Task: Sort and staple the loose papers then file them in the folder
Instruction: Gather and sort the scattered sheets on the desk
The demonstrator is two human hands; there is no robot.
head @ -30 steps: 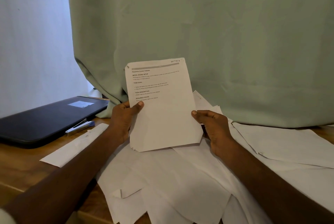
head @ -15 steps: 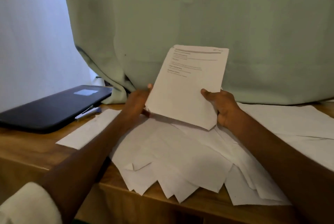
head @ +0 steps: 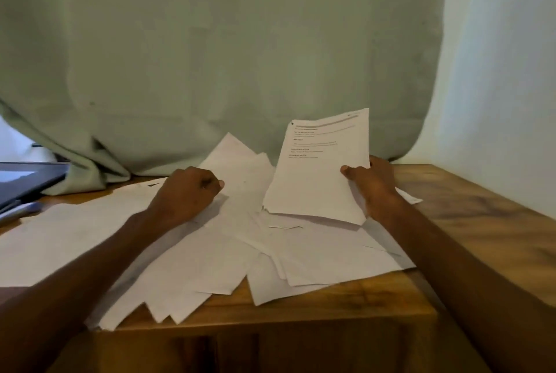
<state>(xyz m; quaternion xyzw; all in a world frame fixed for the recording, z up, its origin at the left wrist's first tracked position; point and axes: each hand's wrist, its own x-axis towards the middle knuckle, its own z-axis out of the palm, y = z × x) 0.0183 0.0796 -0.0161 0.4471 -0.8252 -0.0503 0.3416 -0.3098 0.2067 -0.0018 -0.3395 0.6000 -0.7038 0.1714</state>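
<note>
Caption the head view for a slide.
Right hand holds a printed sheet upright while the left hand rests, fingers curled, on loose papers spread across a wooden table.

Makeshift home desk corner: wooden table (head: pixel 469 204) against a plain white wall (head: pixel 505 71), pale green cloth (head: pixel 210 56) draped behind it, loose papers (head: pixel 186 258) spread across, dark folder (head: pixel 27 180) at left edge.

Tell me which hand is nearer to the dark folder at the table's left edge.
Left. The left hand rests on the loose papers, right of the dark folder; the right hand holds a printed sheet farther right.
</note>
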